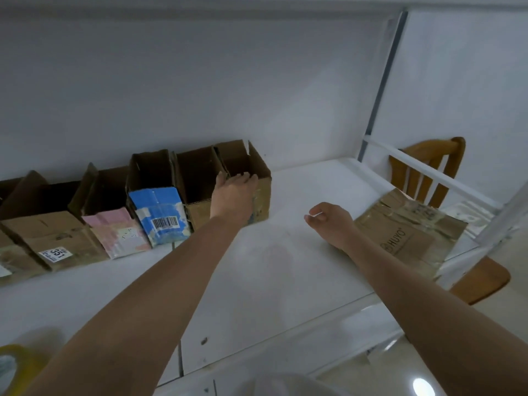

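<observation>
A row of open cardboard boxes stands along the wall on a white table (285, 267). My left hand (234, 192) grips the front rim of the rightmost brown box (261, 178), fingers hooked over its edge into the opening. My right hand (328, 221) hovers above the table to the right, fingers loosely curled and holding nothing. Just right of that hand lies a flattened cardboard box (411, 238) printed with "HUYO".
Other boxes in the row include a blue one with a barcode (160, 215), a pink one (117, 232) and a brown one labelled 351 (57, 238). A roll of yellow tape (14, 367) sits at the bottom left. A wooden chair (428, 167) stands beyond the table's right end.
</observation>
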Available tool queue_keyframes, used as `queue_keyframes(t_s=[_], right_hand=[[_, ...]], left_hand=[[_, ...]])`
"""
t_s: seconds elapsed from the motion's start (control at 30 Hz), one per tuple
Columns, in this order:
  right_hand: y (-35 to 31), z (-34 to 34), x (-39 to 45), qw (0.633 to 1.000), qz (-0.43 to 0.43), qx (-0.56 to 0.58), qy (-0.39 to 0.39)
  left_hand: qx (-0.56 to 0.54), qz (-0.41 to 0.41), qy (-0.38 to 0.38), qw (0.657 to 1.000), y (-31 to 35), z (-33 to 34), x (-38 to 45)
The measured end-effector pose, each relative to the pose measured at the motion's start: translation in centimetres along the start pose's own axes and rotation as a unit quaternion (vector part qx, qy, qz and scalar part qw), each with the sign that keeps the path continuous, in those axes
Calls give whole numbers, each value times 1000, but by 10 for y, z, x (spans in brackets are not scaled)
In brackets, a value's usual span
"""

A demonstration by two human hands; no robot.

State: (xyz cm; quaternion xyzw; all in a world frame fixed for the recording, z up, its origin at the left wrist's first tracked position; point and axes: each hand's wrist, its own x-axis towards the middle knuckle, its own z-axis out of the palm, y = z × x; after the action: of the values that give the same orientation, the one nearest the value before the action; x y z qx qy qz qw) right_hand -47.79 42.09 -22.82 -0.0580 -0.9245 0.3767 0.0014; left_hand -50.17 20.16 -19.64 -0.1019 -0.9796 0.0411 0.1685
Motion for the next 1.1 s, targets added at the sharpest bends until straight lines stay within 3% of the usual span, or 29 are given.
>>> queue_keyframes(t_s=[0.1, 0.33, 0.4, 0.53, 0.8, 0.93, 1.0, 1.1], right_hand=[[10, -7, -8, 999, -17, -48, 16], [64, -26, -36, 977, 36, -193, 82], [83, -32, -44, 956, 91, -270, 70], [118, -35, -60, 937, 166, -309, -2], [76, 13, -76, 939, 43, -339, -49], [44, 34, -76, 981, -44, -165, -92], [39, 24, -70, 993, -13, -107, -48], [55, -2, -61, 973, -11, -220, 75]], left_hand=[[-84, 57, 64, 993, 25, -3, -11], [-138, 154, -22, 978, 73, 18, -34], [-144, 166, -46, 975, 78, 25, -38], [-151, 175, -77, 970, 85, 38, -44], [-202, 166, -98, 960, 89, 46, -53], [-198, 144, -98, 965, 82, 44, -55], [-200, 123, -103, 967, 73, 44, -56], [-209, 81, -124, 967, 61, 45, -61]])
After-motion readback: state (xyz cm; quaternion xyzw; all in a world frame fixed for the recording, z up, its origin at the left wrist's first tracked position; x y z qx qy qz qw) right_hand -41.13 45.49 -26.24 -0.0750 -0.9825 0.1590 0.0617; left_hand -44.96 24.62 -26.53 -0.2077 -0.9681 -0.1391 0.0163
